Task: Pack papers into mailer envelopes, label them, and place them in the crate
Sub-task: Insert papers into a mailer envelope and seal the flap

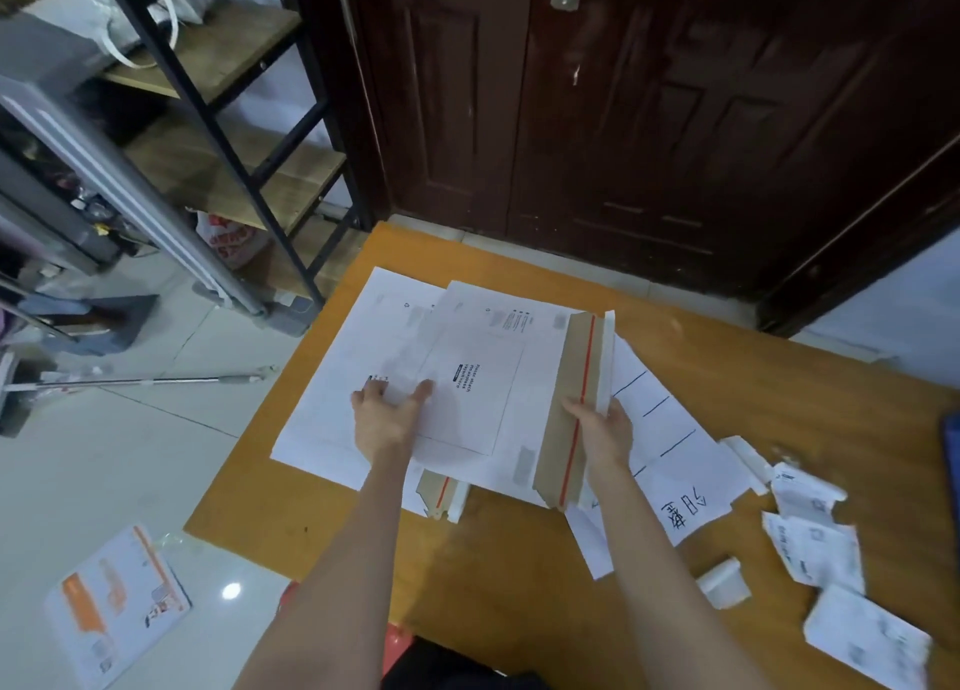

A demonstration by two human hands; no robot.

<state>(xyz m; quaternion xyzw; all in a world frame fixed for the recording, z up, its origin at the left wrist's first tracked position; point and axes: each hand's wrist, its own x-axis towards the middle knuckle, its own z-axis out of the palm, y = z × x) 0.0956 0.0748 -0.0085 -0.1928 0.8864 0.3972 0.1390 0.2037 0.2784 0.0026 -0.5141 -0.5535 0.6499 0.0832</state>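
Mailers number two on the orange table (pixel 519 575). The top mailer (pixel 483 377) is white, printed side up, and lies across the lower mailer (pixel 332 388), which spreads out to its left and reaches the table's left edge. The top one's brown flap (pixel 574 409), crossed by one red strip, stands open along its right side; a second brown flap piece (pixel 439 489) with its own red strip pokes out at the near edge under it.

Two hands work the top mailer. The left hand (pixel 387 419) lies flat with fingers spread, pressing down on its left part. The right hand (pixel 602 432) curls its fingers round the flap's edge, gripping it.

Under the flap, to the right, lies one white sheet (pixel 670 429) ruled with dark lines and handwritten characters at its near end. Further right sit several torn white label backings (pixel 815 549), about four, plus one small white roll (pixel 724 583).

On the floor to the left lie one orange-and-white packet (pixel 117 604) and one long mop handle (pixel 156 380). One black-framed shelf (pixel 228 118) and a dark wooden door (pixel 649 107) stand behind. No crate can be made out.
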